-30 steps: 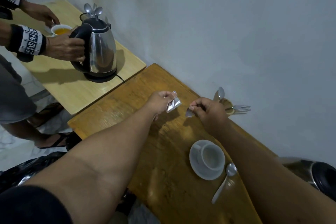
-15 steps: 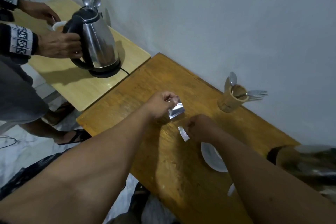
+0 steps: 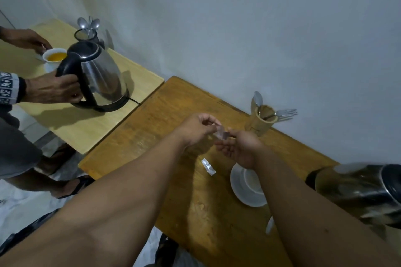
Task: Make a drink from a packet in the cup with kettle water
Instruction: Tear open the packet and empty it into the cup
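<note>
Centre of frame: left hand (image 3: 196, 129) and right hand (image 3: 240, 147) both pinch the small packet (image 3: 221, 134), held above the table (image 3: 165, 115). Torn strip (image 3: 208, 166) lies just left of the saucer (image 3: 238, 188). Cup (image 3: 252, 182) sits lower right, partly hidden. Judgement: bring the opening directly over the cup before tipping; keep the pinch low on the packet.

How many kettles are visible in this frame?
2. One kettle sits on its base on the lighter table at left, its handle held by another person's hand. The other kettle is at the right edge of the darker table, blurred and partly cropped.
</note>
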